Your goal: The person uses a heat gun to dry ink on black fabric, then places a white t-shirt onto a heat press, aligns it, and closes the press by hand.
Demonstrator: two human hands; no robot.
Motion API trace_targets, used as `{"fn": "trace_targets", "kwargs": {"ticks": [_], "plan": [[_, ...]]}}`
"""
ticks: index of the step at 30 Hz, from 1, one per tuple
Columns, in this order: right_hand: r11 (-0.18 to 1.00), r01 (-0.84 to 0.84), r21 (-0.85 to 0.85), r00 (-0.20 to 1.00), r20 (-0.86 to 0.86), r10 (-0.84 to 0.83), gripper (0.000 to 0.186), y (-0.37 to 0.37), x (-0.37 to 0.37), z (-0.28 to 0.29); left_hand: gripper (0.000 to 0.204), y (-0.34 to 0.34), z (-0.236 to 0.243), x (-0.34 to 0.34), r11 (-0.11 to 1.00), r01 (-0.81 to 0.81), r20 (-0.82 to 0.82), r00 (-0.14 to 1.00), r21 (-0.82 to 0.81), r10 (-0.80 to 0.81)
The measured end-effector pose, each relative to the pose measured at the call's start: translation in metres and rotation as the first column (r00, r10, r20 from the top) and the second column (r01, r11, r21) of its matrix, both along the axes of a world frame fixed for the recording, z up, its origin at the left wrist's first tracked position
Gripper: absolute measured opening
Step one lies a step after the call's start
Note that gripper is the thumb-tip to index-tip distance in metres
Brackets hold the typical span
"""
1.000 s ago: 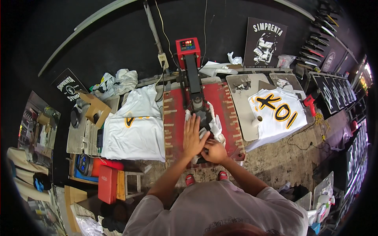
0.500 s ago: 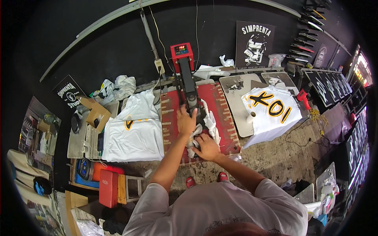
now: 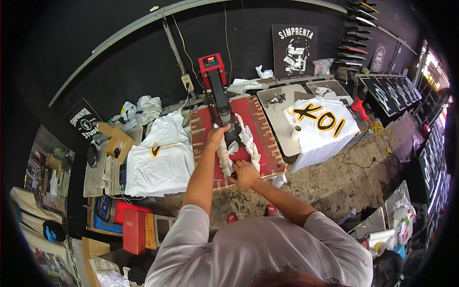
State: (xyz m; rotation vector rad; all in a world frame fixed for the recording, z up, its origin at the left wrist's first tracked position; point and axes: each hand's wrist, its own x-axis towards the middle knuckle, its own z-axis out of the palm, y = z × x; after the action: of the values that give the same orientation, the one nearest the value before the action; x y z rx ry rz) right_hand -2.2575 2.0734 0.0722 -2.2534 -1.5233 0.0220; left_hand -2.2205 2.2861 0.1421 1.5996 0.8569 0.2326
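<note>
A red heat press (image 3: 260, 119) stands in front of me, its flat top edged with strips of tan tape. Its U-shaped handle (image 3: 248, 138) is wrapped in white, crumpled material and lies over the top. My left hand (image 3: 218, 135) is closed around the handle's left arm, close to the black pivot, with the thumb across it. At the near end my right hand (image 3: 246, 174) closes over the handle's front bar, its fingertips partly hidden. A white T-shirt (image 3: 160, 162) with an orange and black print lies to the left; another white T-shirt (image 3: 322, 126) with large lettering lies to the right.
A red control box (image 3: 211, 64) with a lit display rises behind the press. An open cardboard box (image 3: 117, 139) stands at the left. A red heat gun (image 3: 358, 107) and a yellow cord (image 3: 382, 134) are at the right. Below, a red box (image 3: 136, 231) sits beside a stool.
My left hand has gone from spread fingers beside the pivot to a hold on the handle's left arm. My right hand has drawn in onto the front bar. The view has shifted slightly.
</note>
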Motion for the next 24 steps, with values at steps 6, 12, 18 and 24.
{"fn": "trace_targets", "kwargs": {"ticks": [6,12,18,24], "plan": [[0.998,0.010,-0.063,1.000,-0.027,-0.012,0.070,0.005,-0.005,0.003,0.095,0.016,-0.027,0.001,0.995,-0.067,-0.050,0.996,0.069,0.071],[0.994,0.041,-0.100,0.999,0.004,-0.041,0.072,0.014,-0.012,0.007,0.080,0.036,-0.042,0.003,0.997,-0.071,-0.035,0.997,0.007,0.072],[0.987,0.056,-0.150,0.998,0.026,-0.052,0.071,0.005,-0.015,0.100,0.054,0.034,-0.014,0.006,0.844,0.067,-0.208,0.977,0.532,0.054],[0.992,0.047,0.113,0.995,0.084,-0.057,0.065,0.004,-0.014,0.073,0.061,0.018,-0.009,-0.012,0.889,0.010,-0.105,0.994,0.458,0.043]]}}
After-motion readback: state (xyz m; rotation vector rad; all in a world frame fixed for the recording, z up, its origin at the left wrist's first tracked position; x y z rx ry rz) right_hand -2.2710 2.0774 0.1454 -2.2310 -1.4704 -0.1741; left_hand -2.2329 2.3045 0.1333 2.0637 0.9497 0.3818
